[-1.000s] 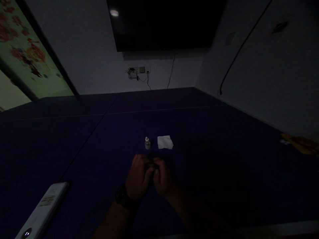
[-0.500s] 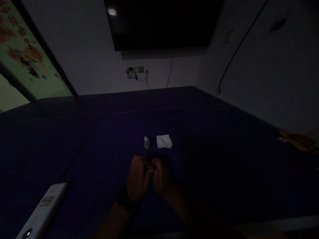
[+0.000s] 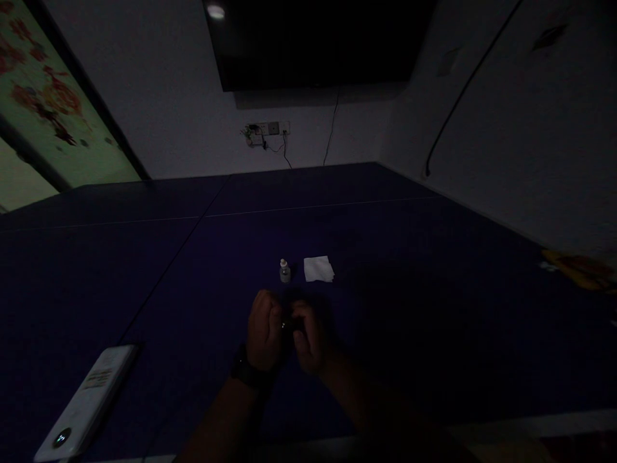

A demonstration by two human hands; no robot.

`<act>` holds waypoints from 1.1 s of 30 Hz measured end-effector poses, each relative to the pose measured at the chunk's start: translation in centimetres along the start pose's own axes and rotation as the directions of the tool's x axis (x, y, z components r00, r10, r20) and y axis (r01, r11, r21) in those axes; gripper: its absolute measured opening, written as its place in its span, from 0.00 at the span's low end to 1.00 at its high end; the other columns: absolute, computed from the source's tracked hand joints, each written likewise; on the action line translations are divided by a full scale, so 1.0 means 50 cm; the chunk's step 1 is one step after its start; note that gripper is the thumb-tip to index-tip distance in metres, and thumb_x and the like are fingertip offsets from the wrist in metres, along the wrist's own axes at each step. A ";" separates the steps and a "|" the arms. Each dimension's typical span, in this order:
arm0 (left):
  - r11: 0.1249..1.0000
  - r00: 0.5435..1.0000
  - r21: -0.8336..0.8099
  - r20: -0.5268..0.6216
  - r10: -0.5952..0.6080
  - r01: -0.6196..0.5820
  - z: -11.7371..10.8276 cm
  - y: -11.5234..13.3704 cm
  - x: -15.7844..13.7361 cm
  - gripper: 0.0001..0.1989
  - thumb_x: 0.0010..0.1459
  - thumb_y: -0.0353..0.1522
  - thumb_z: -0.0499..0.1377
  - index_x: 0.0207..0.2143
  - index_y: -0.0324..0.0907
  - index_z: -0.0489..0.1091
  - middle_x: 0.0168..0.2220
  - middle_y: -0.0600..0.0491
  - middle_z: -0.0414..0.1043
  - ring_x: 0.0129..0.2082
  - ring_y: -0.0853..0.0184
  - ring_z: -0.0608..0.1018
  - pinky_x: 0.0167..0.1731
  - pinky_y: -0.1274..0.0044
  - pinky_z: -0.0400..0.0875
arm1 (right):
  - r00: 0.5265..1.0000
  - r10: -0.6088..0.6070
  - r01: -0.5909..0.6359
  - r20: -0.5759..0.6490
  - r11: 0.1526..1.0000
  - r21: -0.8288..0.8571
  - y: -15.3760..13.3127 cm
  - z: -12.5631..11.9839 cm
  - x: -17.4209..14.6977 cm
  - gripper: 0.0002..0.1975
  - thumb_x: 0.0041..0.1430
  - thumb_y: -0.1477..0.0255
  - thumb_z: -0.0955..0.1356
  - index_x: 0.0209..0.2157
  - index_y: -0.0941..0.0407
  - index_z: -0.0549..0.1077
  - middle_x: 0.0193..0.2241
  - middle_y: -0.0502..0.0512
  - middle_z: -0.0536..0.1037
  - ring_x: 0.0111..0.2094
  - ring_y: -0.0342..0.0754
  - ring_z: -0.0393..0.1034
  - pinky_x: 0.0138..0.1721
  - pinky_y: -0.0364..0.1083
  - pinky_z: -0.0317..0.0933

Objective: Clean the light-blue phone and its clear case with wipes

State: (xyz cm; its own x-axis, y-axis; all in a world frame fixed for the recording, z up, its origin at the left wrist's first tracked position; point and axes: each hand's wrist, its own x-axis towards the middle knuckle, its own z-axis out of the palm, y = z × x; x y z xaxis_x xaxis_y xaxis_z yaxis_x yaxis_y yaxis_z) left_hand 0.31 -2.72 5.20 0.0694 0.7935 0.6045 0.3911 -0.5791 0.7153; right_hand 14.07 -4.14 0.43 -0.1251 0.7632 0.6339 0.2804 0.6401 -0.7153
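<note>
My left hand (image 3: 263,329), with a dark watch (image 3: 245,366) on its wrist, is closed at the middle of the dark blue surface. Close beside it, my right hand (image 3: 309,339) is curled with its thumb and fingers bent inward. Between them is a small dark object (image 3: 287,325) with a bright glint, gripped by both hands; the dim light hides its kind. Just beyond the hands stands a small clear bottle (image 3: 285,274) with a white dropper-like top. To its right lies a stack of white wipes or paper squares (image 3: 319,269).
A long white device (image 3: 91,399) with a round dark display lies at the lower left of the blue surface (image 3: 193,289). Something yellow (image 3: 581,267) lies at the right edge. On the far wall are sockets (image 3: 268,128) with cables, under a large dark screen (image 3: 318,45).
The left hand's thumb has drawn back from the right hand, and the hands are slightly farther apart. A glint now shows on the small dark object. The view has shifted slightly.
</note>
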 end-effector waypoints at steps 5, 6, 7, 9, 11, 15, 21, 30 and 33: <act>0.970 0.968 -0.126 -0.113 -0.222 0.208 0.000 -0.031 0.005 0.23 0.72 0.47 0.40 0.31 0.45 0.62 0.28 0.54 0.63 0.29 0.65 0.68 0.31 0.72 0.64 | 0.978 0.058 -0.073 0.203 0.995 0.066 0.008 -0.031 0.026 0.16 0.71 0.65 0.60 0.54 0.53 0.69 0.50 0.59 0.77 0.53 0.52 0.73 0.54 0.52 0.68; 0.967 0.967 -0.141 -0.113 -0.227 0.211 -0.001 -0.035 0.004 0.23 0.72 0.47 0.40 0.31 0.45 0.62 0.28 0.54 0.63 0.29 0.65 0.68 0.31 0.72 0.64 | 0.964 0.072 -0.096 0.256 0.992 0.083 0.010 -0.034 0.031 0.17 0.70 0.66 0.61 0.57 0.53 0.68 0.52 0.59 0.77 0.55 0.53 0.72 0.56 0.53 0.66; 0.967 0.969 -0.148 -0.109 -0.223 0.206 -0.001 -0.038 0.003 0.23 0.72 0.48 0.40 0.31 0.45 0.61 0.28 0.54 0.63 0.29 0.65 0.69 0.31 0.72 0.65 | 0.949 0.090 -0.123 0.303 0.988 0.094 0.011 -0.037 0.033 0.19 0.69 0.67 0.61 0.59 0.53 0.66 0.55 0.60 0.76 0.57 0.53 0.70 0.57 0.54 0.66; 0.971 0.974 -0.142 -0.093 -0.205 0.191 -0.001 -0.041 0.000 0.23 0.71 0.48 0.40 0.31 0.46 0.62 0.28 0.53 0.63 0.29 0.65 0.69 0.31 0.72 0.65 | 0.927 0.132 -0.176 0.351 0.980 0.096 0.013 -0.039 0.035 0.21 0.68 0.69 0.62 0.61 0.53 0.65 0.56 0.60 0.75 0.57 0.54 0.70 0.57 0.55 0.66; 0.975 0.978 -0.125 -0.074 -0.193 0.183 0.000 -0.041 -0.002 0.23 0.71 0.49 0.40 0.31 0.46 0.62 0.28 0.53 0.64 0.30 0.65 0.69 0.31 0.72 0.65 | 0.915 0.173 -0.217 0.364 0.972 0.084 0.015 -0.040 0.034 0.21 0.67 0.70 0.63 0.61 0.52 0.65 0.55 0.59 0.76 0.56 0.53 0.71 0.56 0.55 0.67; 0.972 0.978 -0.135 -0.057 -0.199 0.190 0.002 -0.041 -0.003 0.23 0.71 0.48 0.39 0.31 0.46 0.61 0.28 0.53 0.63 0.29 0.65 0.69 0.30 0.72 0.64 | 0.911 0.179 -0.224 0.372 0.971 0.082 0.020 -0.042 0.030 0.22 0.67 0.70 0.65 0.61 0.51 0.65 0.55 0.58 0.76 0.56 0.52 0.72 0.55 0.54 0.68; 0.976 0.982 -0.129 -0.035 -0.184 0.178 -0.008 -0.041 0.005 0.25 0.70 0.51 0.38 0.30 0.46 0.60 0.27 0.53 0.62 0.28 0.65 0.68 0.30 0.72 0.64 | 0.895 0.171 -0.225 0.413 0.971 0.085 0.023 -0.044 0.035 0.21 0.69 0.67 0.63 0.62 0.51 0.63 0.56 0.59 0.74 0.57 0.52 0.70 0.57 0.55 0.67; 0.999 0.999 -0.007 0.002 -0.049 0.049 -0.012 -0.007 0.000 0.19 0.73 0.42 0.42 0.31 0.45 0.62 0.30 0.54 0.64 0.32 0.65 0.68 0.35 0.72 0.63 | 0.985 0.020 -0.026 0.173 0.999 0.030 -0.033 -0.028 0.044 0.13 0.70 0.66 0.60 0.51 0.52 0.69 0.48 0.59 0.76 0.51 0.53 0.72 0.53 0.53 0.66; 0.998 0.989 -0.051 0.143 -0.029 0.037 -0.032 -0.002 0.005 0.15 0.73 0.38 0.45 0.33 0.44 0.63 0.32 0.53 0.65 0.34 0.66 0.68 0.37 0.72 0.63 | 0.990 0.017 -0.023 0.139 0.999 0.044 -0.041 -0.029 0.044 0.10 0.70 0.67 0.59 0.46 0.53 0.69 0.45 0.58 0.74 0.48 0.52 0.71 0.50 0.51 0.67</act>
State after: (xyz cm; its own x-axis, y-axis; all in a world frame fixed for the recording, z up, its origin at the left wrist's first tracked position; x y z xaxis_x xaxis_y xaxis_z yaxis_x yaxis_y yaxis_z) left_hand -1.16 -2.78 5.84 0.1889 0.8287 0.5268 0.3465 -0.5582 0.7539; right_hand 14.58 -3.89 3.71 -0.2512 0.7787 0.5749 0.2411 0.6255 -0.7420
